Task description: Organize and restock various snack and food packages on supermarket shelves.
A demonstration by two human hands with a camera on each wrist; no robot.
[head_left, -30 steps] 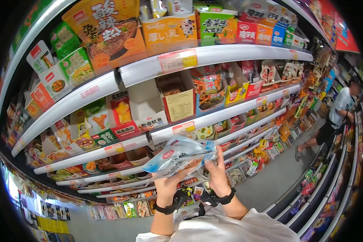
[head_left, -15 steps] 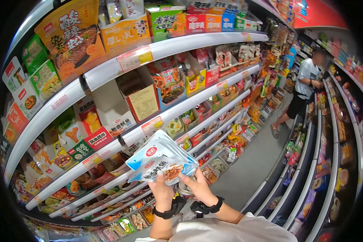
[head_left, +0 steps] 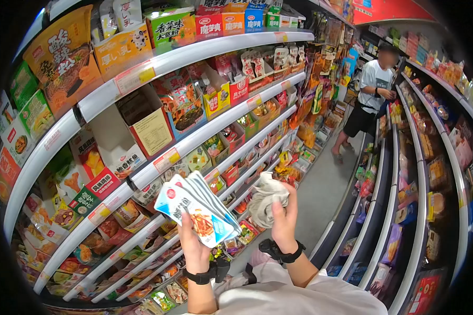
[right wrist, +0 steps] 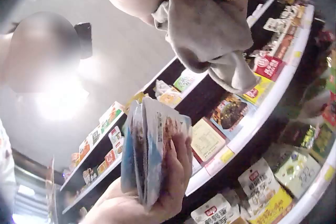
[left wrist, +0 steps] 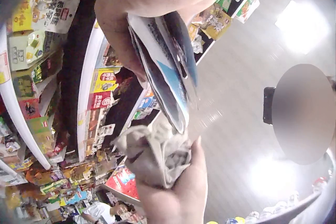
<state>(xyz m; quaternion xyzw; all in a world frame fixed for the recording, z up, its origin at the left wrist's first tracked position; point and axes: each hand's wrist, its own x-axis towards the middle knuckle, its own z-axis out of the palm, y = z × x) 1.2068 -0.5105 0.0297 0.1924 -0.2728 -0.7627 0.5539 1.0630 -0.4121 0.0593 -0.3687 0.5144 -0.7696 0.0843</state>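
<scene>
In the head view my left hand [head_left: 194,249] grips a fanned stack of several white-and-blue snack packets [head_left: 194,212], thumb across the front one, which pictures reddish-brown food. A crumpled grey cloth [head_left: 267,202] is held in my right hand [head_left: 285,226], a short way right of the stack. From the left wrist, the packets [left wrist: 165,71] show edge-on, with the cloth [left wrist: 157,155] just beyond their lower end. The right wrist view shows the cloth [right wrist: 207,35] bunched in the fingers and hanging down, and my left fingers [right wrist: 176,176] wrapped round the packets [right wrist: 149,145].
Tiered shelves [head_left: 163,163] of bagged and boxed snacks curve along the left. A white open carton [head_left: 113,144] stands beside a brown box [head_left: 147,123]. More shelves [head_left: 420,142] line the right side of the aisle [head_left: 315,210], where a person [head_left: 370,94] stands farther along.
Both hands were on the packets; now the left alone holds them, and my right hand has moved off rightward with the cloth. The head view has turned right.
</scene>
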